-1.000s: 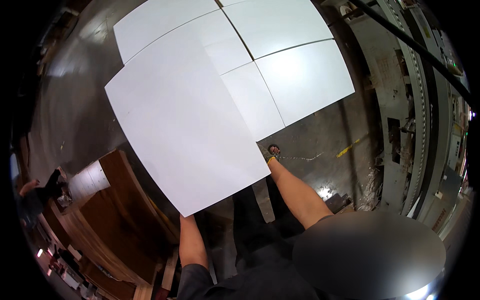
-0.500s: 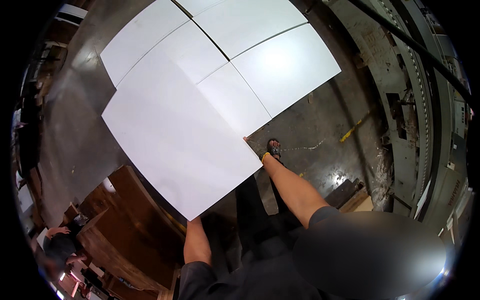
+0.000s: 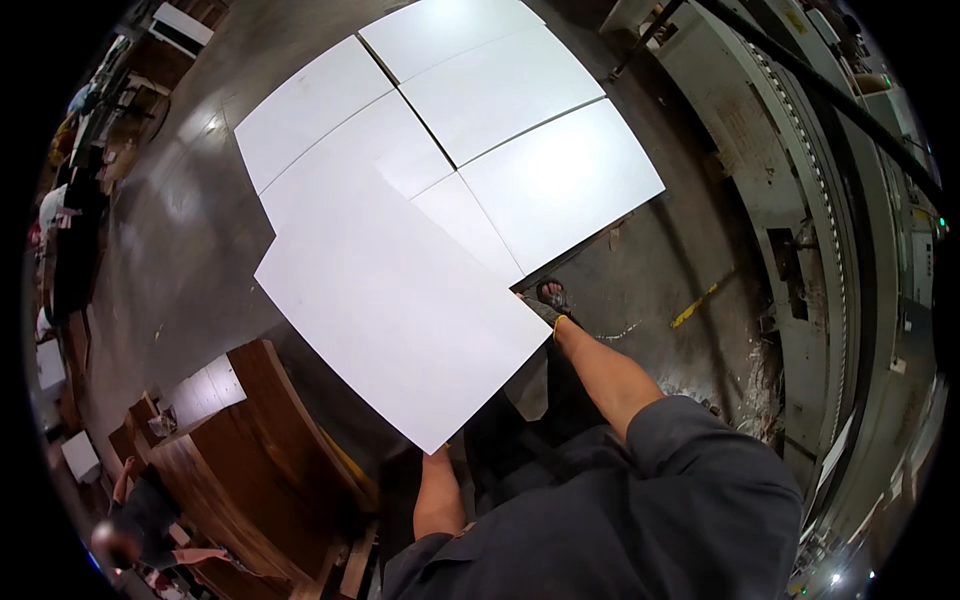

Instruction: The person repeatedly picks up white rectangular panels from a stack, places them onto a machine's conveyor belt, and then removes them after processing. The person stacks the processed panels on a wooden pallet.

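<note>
A large white panel [image 3: 400,330] slants across the middle of the view. Its far part overlaps a spread of white panels [image 3: 560,150], while its near end juts out toward my body. At the right edge, near the corner, my right hand [image 3: 541,309] grips it; a yellow band circles that wrist. From below, my left hand [image 3: 437,462] reaches the nearest corner and holds it, its fingers hidden under the panel. Thin seams and a dark gap divide the panels beneath.
A brown wooden piece [image 3: 270,440] stands close on my left, with a co-worker [image 3: 150,520] beyond it. Long grey machinery [image 3: 740,130] runs along the right. My sandaled foot [image 3: 551,293] is on the concrete floor [image 3: 640,270] near the panels' edge.
The held panel has shifted right and a little farther over the other panels, both hands moving with it. The view has tilted, and the co-worker's arm now extends toward the brown wood.
</note>
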Available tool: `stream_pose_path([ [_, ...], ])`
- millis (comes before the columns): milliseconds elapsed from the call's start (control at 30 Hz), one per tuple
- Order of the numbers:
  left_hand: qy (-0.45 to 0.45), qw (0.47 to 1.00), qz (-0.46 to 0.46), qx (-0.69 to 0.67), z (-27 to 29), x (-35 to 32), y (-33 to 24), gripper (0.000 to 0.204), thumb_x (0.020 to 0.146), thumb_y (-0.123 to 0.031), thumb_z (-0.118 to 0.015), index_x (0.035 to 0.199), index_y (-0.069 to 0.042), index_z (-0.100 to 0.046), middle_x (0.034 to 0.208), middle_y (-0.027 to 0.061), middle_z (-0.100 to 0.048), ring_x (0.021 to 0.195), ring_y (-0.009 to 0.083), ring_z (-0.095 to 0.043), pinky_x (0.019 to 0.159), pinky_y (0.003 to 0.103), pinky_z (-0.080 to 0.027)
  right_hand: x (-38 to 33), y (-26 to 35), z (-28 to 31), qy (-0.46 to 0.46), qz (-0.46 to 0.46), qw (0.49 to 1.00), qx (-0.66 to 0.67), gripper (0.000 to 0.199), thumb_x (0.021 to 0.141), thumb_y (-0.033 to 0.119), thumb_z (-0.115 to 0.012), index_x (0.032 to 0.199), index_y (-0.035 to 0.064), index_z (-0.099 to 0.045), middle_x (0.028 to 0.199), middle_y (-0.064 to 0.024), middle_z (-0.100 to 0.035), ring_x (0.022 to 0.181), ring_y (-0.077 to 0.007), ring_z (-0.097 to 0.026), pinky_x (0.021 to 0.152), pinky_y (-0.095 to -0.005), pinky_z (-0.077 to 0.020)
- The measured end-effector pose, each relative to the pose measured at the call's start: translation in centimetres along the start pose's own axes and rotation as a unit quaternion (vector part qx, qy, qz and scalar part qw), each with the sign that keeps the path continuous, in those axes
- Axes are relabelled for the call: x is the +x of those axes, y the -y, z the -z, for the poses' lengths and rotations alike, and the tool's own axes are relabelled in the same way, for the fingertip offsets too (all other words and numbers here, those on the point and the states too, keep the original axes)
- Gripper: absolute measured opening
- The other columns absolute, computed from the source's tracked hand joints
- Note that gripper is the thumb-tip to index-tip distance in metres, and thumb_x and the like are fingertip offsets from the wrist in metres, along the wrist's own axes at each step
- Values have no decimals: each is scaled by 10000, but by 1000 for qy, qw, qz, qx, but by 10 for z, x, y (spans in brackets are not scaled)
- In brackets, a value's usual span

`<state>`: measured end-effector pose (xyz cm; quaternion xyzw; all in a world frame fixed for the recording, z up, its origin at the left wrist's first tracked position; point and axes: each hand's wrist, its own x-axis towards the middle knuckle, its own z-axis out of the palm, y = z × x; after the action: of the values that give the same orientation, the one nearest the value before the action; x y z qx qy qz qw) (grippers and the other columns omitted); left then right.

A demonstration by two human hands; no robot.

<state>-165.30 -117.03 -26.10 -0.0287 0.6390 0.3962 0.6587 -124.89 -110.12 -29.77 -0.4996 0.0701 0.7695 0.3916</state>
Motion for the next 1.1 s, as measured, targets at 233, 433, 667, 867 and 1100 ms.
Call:
stream_pose_path([
  [233, -43, 998, -48, -28, -71, -30, 81, 328, 974, -353, -439, 1010, -67, -595, 935, 133, -612, 838, 312, -605, 723, 470, -509, -10, 86, 19, -3, -63, 992, -111, 608, 917, 577, -559, 1234, 60, -596, 1152, -87, -663, 986, -181, -635, 837, -338, -520],
  [433, -55, 996, -71, -19, -165, -74, 156, 326, 976, -344, -437, 1010, -59, -591, 927, 138, -609, 827, 314, -604, 703, 468, -512, 61, 127, 127, 11, -88, 976, -199, 648, 866, 626, -599, 1164, 51, -611, 1031, -106, -688, 859, -196, -657, 762, -357, -548],
  [667, -36, 994, -104, -4, -254, -93, 254, 323, 977, -334, -436, 1009, -50, -587, 917, 145, -605, 813, 316, -603, 679, 466, -515, -26, 258, 137, 36, -125, 974, -187, 600, 902, 590, -573, 1211, 75, -570, 1110, -109, -655, 919, -204, -634, 760, -363, -524],
  [867, -14, 982, -177, 62, -326, -109, 328, 321, 979, -325, -435, 1009, -42, -583, 909, 151, -602, 802, 317, -603, 659, 464, -518, -53, 336, 147, 126, -106, 934, -317, 535, 966, 541, -484, 1216, 77, -572, 1093, -102, -664, 902, -192, -631, 763, -362, -529],
  [1100, -38, 906, -360, 220, -435, -113, 376, 318, 980, -314, -434, 1009, -32, -578, 899, 158, -599, 788, 319, -602, 635, 462, -521, 1, 402, 213, 348, 179, 532, -751, 309, 884, 198, -557, 1169, 105, -628, 1211, -46, -635, 1138, -172, -566, 1007, -338, -437],
])
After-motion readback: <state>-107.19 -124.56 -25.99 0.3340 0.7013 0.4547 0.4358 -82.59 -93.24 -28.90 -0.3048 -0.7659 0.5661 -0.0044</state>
